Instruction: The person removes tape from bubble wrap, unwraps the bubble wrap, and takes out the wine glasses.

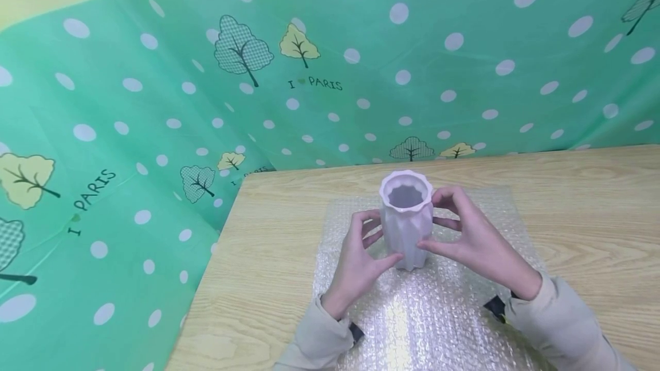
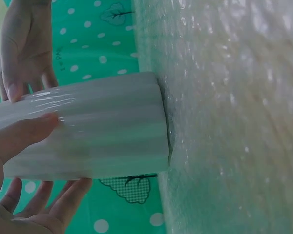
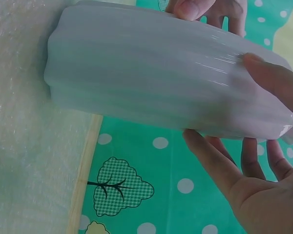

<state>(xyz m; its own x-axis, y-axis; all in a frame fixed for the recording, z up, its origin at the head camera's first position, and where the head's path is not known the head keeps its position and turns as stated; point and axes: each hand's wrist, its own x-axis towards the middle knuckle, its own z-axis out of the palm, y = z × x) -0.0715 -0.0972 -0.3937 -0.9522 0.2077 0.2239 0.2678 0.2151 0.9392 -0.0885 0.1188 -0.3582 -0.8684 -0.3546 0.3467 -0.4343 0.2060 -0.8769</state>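
Note:
A white vase (image 1: 407,233) with a scalloped rim and faceted sides stands upright on a sheet of bubble wrap (image 1: 428,314). My left hand (image 1: 359,262) holds its left side, thumb in front and fingers round the back. On the opposite side my right hand (image 1: 476,236) grips it likewise, with the thumb low on the front. Both wrist views show the vase (image 2: 102,126) (image 3: 151,68) between the two hands, its base at the bubble wrap. The vase's opening faces up, and its far side is hidden in the head view.
Under the bubble wrap lies a wood-grain table (image 1: 258,279), which extends to both sides. A green cloth (image 1: 170,102) with white dots and printed trees hangs behind the table and along its left edge.

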